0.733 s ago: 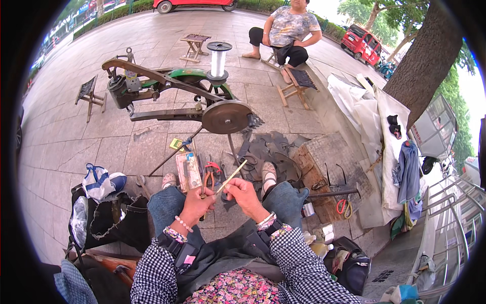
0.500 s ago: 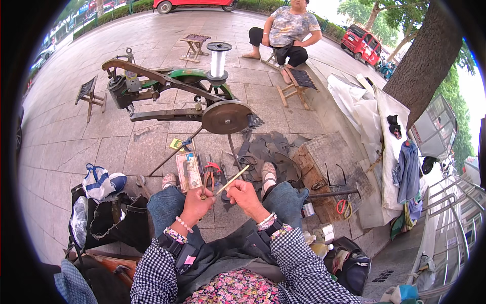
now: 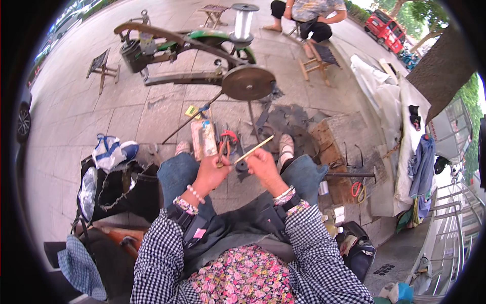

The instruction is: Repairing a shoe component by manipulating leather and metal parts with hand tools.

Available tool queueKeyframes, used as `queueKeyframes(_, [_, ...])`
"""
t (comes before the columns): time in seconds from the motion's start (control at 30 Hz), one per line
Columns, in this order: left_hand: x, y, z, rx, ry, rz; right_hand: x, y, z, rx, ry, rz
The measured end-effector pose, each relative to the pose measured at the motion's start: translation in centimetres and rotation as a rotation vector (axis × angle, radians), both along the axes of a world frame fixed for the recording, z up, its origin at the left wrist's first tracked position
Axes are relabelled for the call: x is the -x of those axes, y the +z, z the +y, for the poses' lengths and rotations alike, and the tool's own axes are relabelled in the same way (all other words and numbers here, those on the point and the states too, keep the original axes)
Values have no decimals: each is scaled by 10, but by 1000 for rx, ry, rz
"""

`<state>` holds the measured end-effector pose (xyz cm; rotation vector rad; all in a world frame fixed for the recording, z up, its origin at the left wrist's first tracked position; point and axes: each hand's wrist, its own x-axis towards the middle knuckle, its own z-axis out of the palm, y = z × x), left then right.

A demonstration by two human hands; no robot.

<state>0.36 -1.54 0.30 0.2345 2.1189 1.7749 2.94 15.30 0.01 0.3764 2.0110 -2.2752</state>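
My right hand (image 3: 266, 169) is closed around a thin pale-yellow stick (image 3: 256, 147), which slants up to the right. Its lower end comes close to the fingers of my left hand (image 3: 210, 175). Those fingers are pinched together on something small with a dark, rounded end; I cannot make out what it is. Both hands are above the gap between my knees. Just beyond them, red-handled pliers (image 3: 226, 141) lie on the paving beside a worn, shallow box (image 3: 203, 138).
A hand-cranked sewing machine (image 3: 187, 55) with a white thread spool (image 3: 244, 24) stands ahead. Dark scraps (image 3: 288, 121) and a wooden box (image 3: 336, 137) lie to the right. A black bag (image 3: 121, 187) sits left. A seated person (image 3: 314, 12) is beyond, near folding stools (image 3: 320, 63).
The view has tipped downward, so the surroundings appear higher and slightly farther right. My hands stay close together, with the stick still in my right hand.
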Motion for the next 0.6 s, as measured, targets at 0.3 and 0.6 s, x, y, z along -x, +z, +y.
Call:
queueKeyframes(0.3, [0,2,1,-43,-22,-110,8,-14,7,-368,-27,154])
queueKeyframes(0.6, [0,13,-6,-191,27,-338,5,0,0,-359,48,223])
